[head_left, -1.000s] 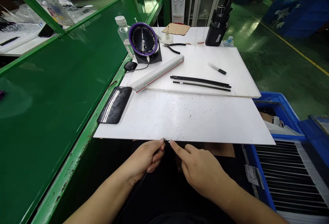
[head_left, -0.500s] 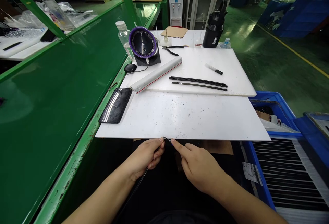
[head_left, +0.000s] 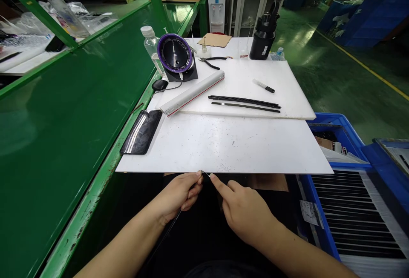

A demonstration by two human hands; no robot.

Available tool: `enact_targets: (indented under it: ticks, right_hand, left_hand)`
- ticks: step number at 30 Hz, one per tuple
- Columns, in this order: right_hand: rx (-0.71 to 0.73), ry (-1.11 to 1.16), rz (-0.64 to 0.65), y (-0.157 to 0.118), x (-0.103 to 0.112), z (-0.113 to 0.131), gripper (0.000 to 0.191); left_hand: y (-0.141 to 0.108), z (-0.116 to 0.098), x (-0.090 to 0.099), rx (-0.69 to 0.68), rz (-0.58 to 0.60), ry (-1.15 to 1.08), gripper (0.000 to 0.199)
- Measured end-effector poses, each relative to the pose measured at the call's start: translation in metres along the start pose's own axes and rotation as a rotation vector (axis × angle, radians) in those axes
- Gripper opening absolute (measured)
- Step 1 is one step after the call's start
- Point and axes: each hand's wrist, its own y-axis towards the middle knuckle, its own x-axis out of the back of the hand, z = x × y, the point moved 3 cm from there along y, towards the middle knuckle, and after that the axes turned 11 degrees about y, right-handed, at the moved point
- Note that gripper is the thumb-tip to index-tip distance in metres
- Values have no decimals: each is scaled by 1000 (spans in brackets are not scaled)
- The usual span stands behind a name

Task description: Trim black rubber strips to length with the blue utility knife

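Note:
My left hand [head_left: 182,193] is closed around a thin black strip [head_left: 170,227], just below the near edge of the table. The strip's long end trails down toward my lap, and its short tip pokes out past my thumb. My right hand [head_left: 244,205] is curled, with its index finger stretched toward that tip. A small, thin, shiny piece shows at the right fingertip; what the curled fingers hold is hidden. Several similar black strips [head_left: 244,101] lie on the white foam board [head_left: 295,99] beyond my hands.
On the table [head_left: 179,150] are a phone [head_left: 142,132], a long white box [head_left: 193,93], a purple-rimmed fan [head_left: 175,54], pliers [head_left: 212,61], a capped knife [head_left: 263,85] and a black bottle [head_left: 263,35]. At right, a blue crate [head_left: 319,210] holds rows of black strips.
The whole view has shifted slightly to the left. Both hands keep nearly the same pose, with the right fingertip still close to the strip's tip.

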Motion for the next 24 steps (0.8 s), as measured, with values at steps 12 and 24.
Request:
enact_targets:
  ticks: [12, 24]
  right_hand:
    - [2, 114, -9, -1, 2, 0, 63]
    - [16, 208, -3, 5, 13, -8, 58]
  left_hand:
    - [0, 1, 2, 0, -5, 29, 40]
    - [1, -1, 6, 3, 49, 39, 38]
